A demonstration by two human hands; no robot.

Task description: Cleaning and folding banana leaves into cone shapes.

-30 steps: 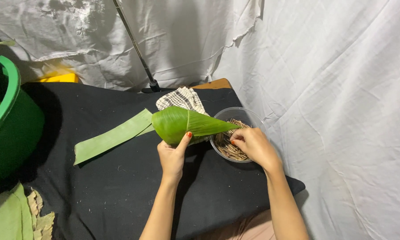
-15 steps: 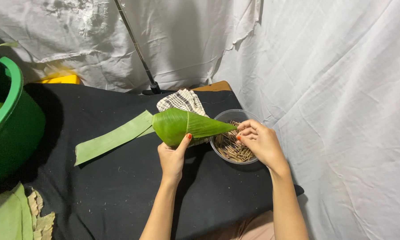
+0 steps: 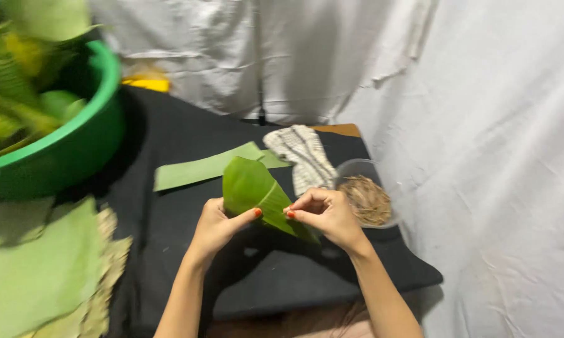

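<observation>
Folded leaf: a bright green leaf cone (image 3: pixel 257 194) was held up between both hands, above the near middle of the surface, its wide open mouth toward the far left and its point running down to the near right.
Left hand: the left hand (image 3: pixel 216 226) gripped the cone's left side from below, its thumb pressed onto the leaf's front.
Right hand: the right hand (image 3: pixel 326 214) pinched the cone's right edge with closed fingertips, just beside the left thumb.
Hands together: the two hands were near each other, almost touching, with the cone between them.
Surface: a black cloth-covered surface (image 3: pixel 169 150) spread beneath the hands; its near edge ran just below the forearms, and its right corner lay near the right wrist.
Flat leaf strip: a long green leaf strip (image 3: pixel 200 169) lay flat just beyond the cone, apart from both hands.
Checked cloth: a folded checked cloth (image 3: pixel 301 153) lay to the far right of the cone, touching the strip's right end.
Clear bowl: a clear bowl (image 3: pixel 366 197) holding thin brown fibres sat just right of the right hand, close to the surface's right edge.
Green tub: a large green tub (image 3: pixel 75 156) with leaves in it stood far left, well apart from the hands.
Leaf pile: blurred pale green leaves (image 3: pixel 38 269) lay at the near left.
Open room: bare black cloth showed between the tub and the left hand, and under the hands.
Backdrop: a wrinkled white sheet (image 3: pixel 482 125) closed in the far and right sides.
</observation>
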